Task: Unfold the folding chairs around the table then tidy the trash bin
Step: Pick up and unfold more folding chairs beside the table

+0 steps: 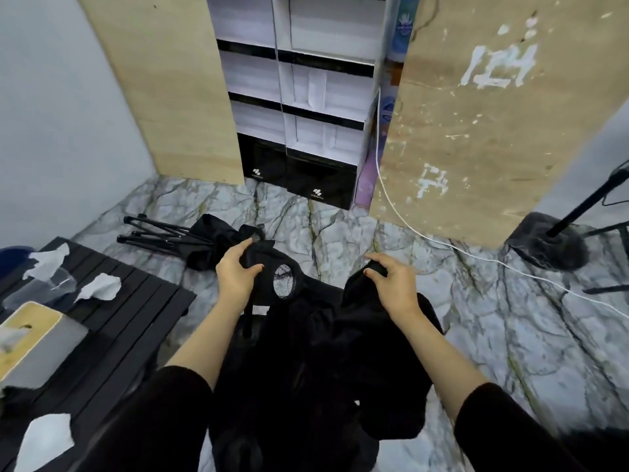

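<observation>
Step in hand: unfolding. The left hand (238,272) and right hand (391,284) each grasp a top corner of the black folding chair (306,352) between them (frame hidden by fabric). Next: spread apart. A second chair (190,238) lies folded beyond the left hand.

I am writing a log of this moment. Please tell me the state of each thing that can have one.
Chair in hands: partly unfolded, gripped at both upper corners.
Second chair: folded, lying on the floor.
Left hand: closed on the chair fabric.
Right hand: closed on the chair fabric.
Table: unfolded, littered with crumpled paper.
White cable: lying loose on the floor.
</observation>
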